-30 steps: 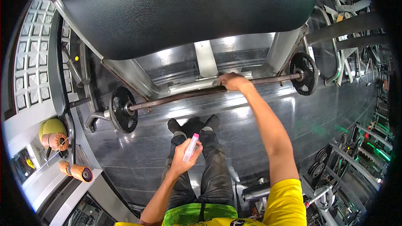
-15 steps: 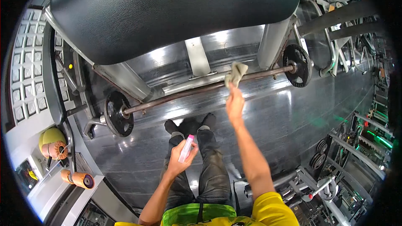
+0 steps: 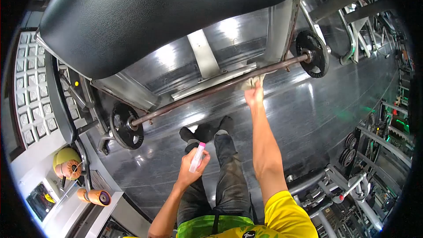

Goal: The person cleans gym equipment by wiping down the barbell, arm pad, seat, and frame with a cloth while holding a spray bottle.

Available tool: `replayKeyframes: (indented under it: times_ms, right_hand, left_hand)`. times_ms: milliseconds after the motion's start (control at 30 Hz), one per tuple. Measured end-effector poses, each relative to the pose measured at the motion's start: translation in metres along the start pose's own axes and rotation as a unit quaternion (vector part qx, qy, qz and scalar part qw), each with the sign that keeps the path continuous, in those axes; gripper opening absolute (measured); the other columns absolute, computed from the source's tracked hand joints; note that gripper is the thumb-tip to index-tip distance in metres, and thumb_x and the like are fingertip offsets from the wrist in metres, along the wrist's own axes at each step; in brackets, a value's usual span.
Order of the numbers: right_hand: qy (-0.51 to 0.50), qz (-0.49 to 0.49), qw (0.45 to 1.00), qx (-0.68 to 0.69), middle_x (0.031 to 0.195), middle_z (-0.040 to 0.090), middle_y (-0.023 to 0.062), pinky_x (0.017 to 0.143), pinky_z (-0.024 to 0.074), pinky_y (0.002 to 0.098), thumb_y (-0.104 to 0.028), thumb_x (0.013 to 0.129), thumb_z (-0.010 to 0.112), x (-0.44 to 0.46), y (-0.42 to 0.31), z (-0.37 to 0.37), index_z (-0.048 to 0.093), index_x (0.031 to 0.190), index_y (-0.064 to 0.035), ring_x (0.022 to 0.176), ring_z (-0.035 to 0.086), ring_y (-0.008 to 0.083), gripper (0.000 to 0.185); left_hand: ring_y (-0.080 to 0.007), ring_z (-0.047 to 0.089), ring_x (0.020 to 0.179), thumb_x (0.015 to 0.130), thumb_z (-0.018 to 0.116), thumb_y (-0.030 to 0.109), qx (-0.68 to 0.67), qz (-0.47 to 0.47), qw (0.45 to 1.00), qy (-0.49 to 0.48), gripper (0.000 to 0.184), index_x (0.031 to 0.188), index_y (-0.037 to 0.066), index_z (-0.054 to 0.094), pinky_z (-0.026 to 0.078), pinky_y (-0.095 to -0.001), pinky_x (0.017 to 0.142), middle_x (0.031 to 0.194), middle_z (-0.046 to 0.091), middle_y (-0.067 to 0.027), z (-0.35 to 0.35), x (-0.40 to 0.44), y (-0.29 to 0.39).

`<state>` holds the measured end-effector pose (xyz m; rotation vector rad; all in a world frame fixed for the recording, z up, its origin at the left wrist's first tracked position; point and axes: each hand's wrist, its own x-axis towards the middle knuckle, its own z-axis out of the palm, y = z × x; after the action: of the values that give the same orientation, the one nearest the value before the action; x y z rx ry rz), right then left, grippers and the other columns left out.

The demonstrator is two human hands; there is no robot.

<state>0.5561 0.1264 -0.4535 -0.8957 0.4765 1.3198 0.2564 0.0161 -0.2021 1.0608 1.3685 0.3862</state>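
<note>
My left hand [image 3: 190,169] is wrapped round a small translucent bottle with a pink cap [image 3: 196,158], held upright in front of my legs. My right hand [image 3: 254,94] reaches forward with a pale cloth [image 3: 257,80] in its fingers. The cloth lies against the underside of a long brown metal barbell [image 3: 207,91], right of its middle. Part of the cloth is hidden by my fingers and the bar. A black weight plate [image 3: 128,128] sits on the bar's left end, and another black plate [image 3: 318,55] on its right end.
A large black padded bench [image 3: 163,13] on grey metal legs [image 3: 280,31] stands beyond the bar. Gym machines [image 3: 348,189] fill the right side. To the left are orange rollers [image 3: 94,196], a yellow-green ball [image 3: 61,156] and a glass-block wall [image 3: 33,88].
My right hand and the cloth have gone from the top of the bar to below it, slightly right. My left hand still grips the bottle. The view has shifted and tilted a little.
</note>
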Motion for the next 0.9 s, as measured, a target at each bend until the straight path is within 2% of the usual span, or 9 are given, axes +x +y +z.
replayKeyframes:
  times_ms: [33, 167, 333, 433, 633, 700, 833, 867, 900]
  right_hand:
    - [0.026, -0.096, 0.995, -0.019, 0.128, 0.055, 0.0094, 0.108, 0.0344, 0.0446, -0.036, 0.103, 0.035, -0.007, 0.006, 0.036, 0.044, 0.133, -0.0093, 0.118, 0.051, 0.0250, 0.041]
    - [0.063, 0.047, 0.996, 0.052, 0.134, 0.052, 0.0068, 0.110, 0.0357, 0.0427, -0.036, 0.102, 0.039, -0.025, 0.040, 0.031, 0.046, 0.132, -0.0087, 0.123, 0.049, 0.0225, 0.042]
    - [-0.070, 0.127, 0.987, 0.072, 0.130, 0.056, 0.0076, 0.105, 0.0418, 0.0403, -0.027, 0.101, 0.043, -0.062, 0.076, 0.013, 0.048, 0.133, -0.0087, 0.120, 0.052, 0.0216, 0.038]
    - [-0.035, 0.149, 0.977, -0.150, 0.118, 0.061, 0.0086, 0.097, 0.0477, 0.0433, -0.017, 0.100, 0.039, -0.018, 0.047, -0.031, 0.053, 0.122, -0.0089, 0.110, 0.059, 0.0229, 0.027]
    - [0.030, 0.072, 0.997, 0.026, 0.123, 0.059, 0.0077, 0.100, 0.0447, 0.0446, -0.022, 0.102, 0.033, 0.000, 0.018, 0.032, 0.055, 0.119, -0.0102, 0.113, 0.056, 0.0263, 0.030]
    - [-0.090, 0.138, 0.983, 0.075, 0.121, 0.061, 0.0070, 0.098, 0.0454, 0.0443, -0.023, 0.102, 0.033, -0.011, 0.036, 0.026, 0.056, 0.121, -0.0124, 0.112, 0.057, 0.0256, 0.031]
    - [-0.405, 0.300, 0.829, 0.243, 0.113, 0.064, 0.0051, 0.097, 0.0464, 0.0362, -0.020, 0.100, 0.039, -0.006, 0.068, -0.026, 0.058, 0.118, -0.0129, 0.110, 0.058, 0.0194, 0.027]
    - [-0.404, 0.299, 0.830, 0.242, 0.113, 0.064, 0.0051, 0.097, 0.0464, 0.0362, -0.020, 0.100, 0.039, -0.010, 0.062, -0.032, 0.058, 0.118, -0.0129, 0.110, 0.058, 0.0194, 0.027]
    - [-0.266, 0.265, 0.924, 0.065, 0.115, 0.063, 0.0051, 0.097, 0.0457, 0.0351, -0.020, 0.100, 0.040, -0.026, 0.048, -0.022, 0.056, 0.121, -0.0112, 0.111, 0.057, 0.0194, 0.028]
  left_hand:
    - [-0.0052, 0.041, 0.053, 0.084, 0.069, 0.011, -0.007, -0.008, 1.000, 0.007, 0.012, 0.091, 0.005, 0.062, 0.036, -0.0242, 0.050, 0.058, 0.045, 0.0022, 0.000, -0.002, -0.003]
    - [-0.0053, 0.042, 0.053, 0.084, 0.069, 0.010, -0.002, -0.020, 1.000, 0.002, 0.012, 0.092, 0.005, 0.062, 0.037, -0.0239, 0.051, 0.059, 0.047, 0.0016, -0.002, -0.004, -0.010]
    - [-0.0054, 0.044, 0.055, 0.083, 0.070, 0.010, 0.030, -0.004, 1.000, 0.007, 0.014, 0.094, 0.005, 0.063, 0.039, -0.0239, 0.052, 0.063, 0.053, 0.0007, 0.002, -0.002, -0.004]
    - [-0.0058, 0.046, 0.055, 0.083, 0.070, 0.010, 0.028, -0.003, 1.000, 0.014, 0.013, 0.093, 0.005, 0.063, 0.040, -0.0245, 0.053, 0.063, 0.054, -0.0001, 0.006, 0.002, 0.001]
    - [-0.0068, 0.047, 0.056, 0.084, 0.069, 0.012, 0.019, -0.066, 0.998, -0.004, 0.013, 0.093, 0.005, 0.063, 0.041, -0.0249, 0.054, 0.063, 0.055, -0.0013, 0.006, 0.000, 0.014]
    - [-0.0071, 0.047, 0.056, 0.084, 0.069, 0.012, 0.021, -0.071, 0.997, -0.002, 0.013, 0.093, 0.005, 0.063, 0.041, -0.0251, 0.055, 0.063, 0.055, -0.0014, 0.006, -0.003, 0.017]
    - [-0.0074, 0.047, 0.055, 0.084, 0.069, 0.013, 0.030, -0.068, 0.997, -0.007, 0.013, 0.093, 0.006, 0.063, 0.041, -0.0253, 0.054, 0.062, 0.053, -0.0011, 0.006, -0.005, 0.017]
    - [-0.0074, 0.047, 0.055, 0.084, 0.069, 0.013, 0.030, -0.067, 0.997, -0.009, 0.013, 0.093, 0.006, 0.063, 0.041, -0.0253, 0.054, 0.062, 0.053, -0.0011, 0.007, -0.004, 0.016]
    - [-0.0075, 0.047, 0.055, 0.084, 0.069, 0.013, 0.040, -0.053, 0.998, -0.004, 0.013, 0.093, 0.006, 0.063, 0.041, -0.0252, 0.054, 0.061, 0.053, -0.0009, 0.008, -0.003, 0.015]
